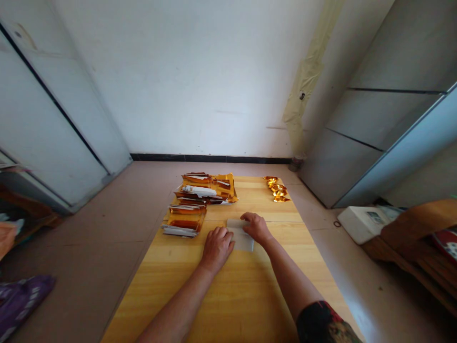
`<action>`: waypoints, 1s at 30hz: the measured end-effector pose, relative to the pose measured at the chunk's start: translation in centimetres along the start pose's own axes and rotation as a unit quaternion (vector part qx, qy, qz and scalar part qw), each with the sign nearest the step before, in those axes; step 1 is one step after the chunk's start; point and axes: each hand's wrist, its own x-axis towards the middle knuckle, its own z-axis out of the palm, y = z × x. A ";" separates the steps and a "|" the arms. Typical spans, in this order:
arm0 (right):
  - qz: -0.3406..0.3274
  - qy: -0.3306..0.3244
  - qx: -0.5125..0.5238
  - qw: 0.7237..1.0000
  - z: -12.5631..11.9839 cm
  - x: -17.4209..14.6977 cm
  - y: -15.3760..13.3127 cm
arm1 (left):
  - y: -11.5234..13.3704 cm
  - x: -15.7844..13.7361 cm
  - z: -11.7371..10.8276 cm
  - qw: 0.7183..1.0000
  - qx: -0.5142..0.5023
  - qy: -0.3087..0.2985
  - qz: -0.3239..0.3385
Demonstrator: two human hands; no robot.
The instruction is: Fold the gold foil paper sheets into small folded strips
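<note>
**Head view: two hands pressed on a pale sheet at mid-table**

The head view looks down a long wooden table [228, 290] with both bare forearms reaching in from the near edge. A pale sheet [243, 240] lies flat near the middle of the table, and both hands rest on it. The left hand [216, 247] sits knuckles-up on the sheet's near left part, fingers curled under, so whether it pinches the paper or only presses it cannot be told. The right hand [256, 226] lies on the sheet's far right corner, fingers bent and turned left; its fingertips are hidden under the palm, and its grip cannot be told either. Much of the sheet is covered by the two hands, so its full outline is not visible.

Just left of the hands and farther away lie stacks of gold foil [194, 202], overlapping one another; the single pieces are hard to count. At the far right of the table sits a small cluster of folded gold pieces [277, 189], too small to make out in shape.

On the floor to the right, a white device [364, 222] is partly hidden behind brown furniture cut off by the frame. A purple bag [21, 300] is cut off at the near left.
</note>
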 end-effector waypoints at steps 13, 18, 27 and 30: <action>-0.163 -0.016 -0.163 0.973 0.3 -3.1 -1.2 | -0.4 0.0 0.7 0.999 -0.021 0.030 0.006; -0.139 0.000 -0.184 0.973 1.0 -4.0 -1.6 | -0.6 -0.3 0.7 0.998 -0.035 0.054 0.013; -0.133 0.004 -0.200 0.971 0.8 -4.2 -1.9 | -0.7 -0.4 0.4 0.992 -0.055 0.109 0.038; -0.138 0.012 -0.199 0.970 0.9 -4.2 -1.8 | -0.6 -0.3 0.5 0.993 -0.055 0.091 0.055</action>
